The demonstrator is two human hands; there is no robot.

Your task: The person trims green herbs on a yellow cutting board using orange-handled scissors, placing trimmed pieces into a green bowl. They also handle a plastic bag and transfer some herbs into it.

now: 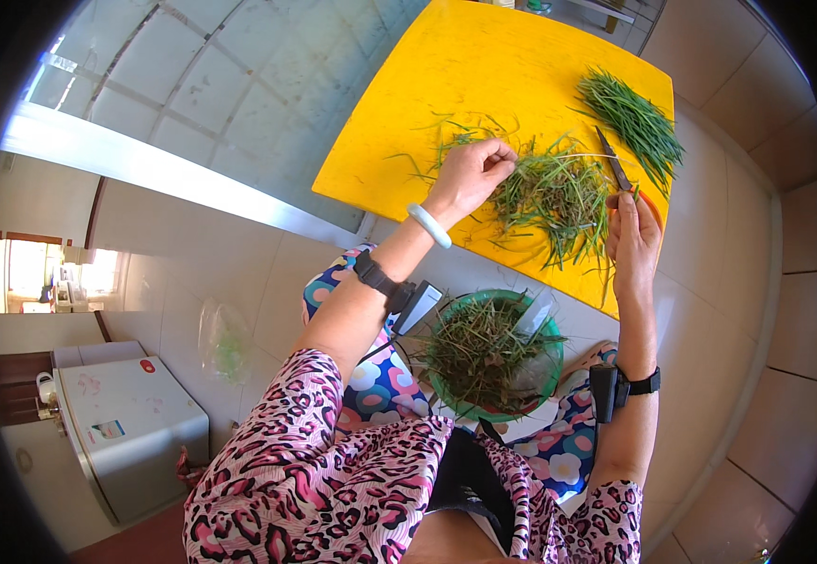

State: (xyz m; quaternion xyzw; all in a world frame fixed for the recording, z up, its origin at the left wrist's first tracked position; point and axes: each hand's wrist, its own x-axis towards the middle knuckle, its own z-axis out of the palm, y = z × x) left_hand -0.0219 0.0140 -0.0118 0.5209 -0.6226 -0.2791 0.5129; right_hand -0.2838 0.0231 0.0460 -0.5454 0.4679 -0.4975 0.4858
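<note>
My left hand (477,175) hovers at the left side of a loose heap of green leafy stalks (549,194) mixed with dry brown bits. Its thumb and fingers are pinched together; whether they hold a thin stalk cannot be seen. At the table's right edge, my right hand (633,229) has its thumb and fingers closed on what looks like a short green stalk (636,192). Scissors with dark blades (614,161) point away from me, their orange handle (650,206) partly hidden behind that hand. Beyond them lies a neat bundle of chive-like greens (630,123).
The heap lies on a yellow table (479,63). Between my knees stands a green basin (558,352) of withered leaves and clear plastic. On the tiled floor to the left are a plastic bag (225,342) and a white refrigerator (133,423). A glass panel (169,84) borders the table.
</note>
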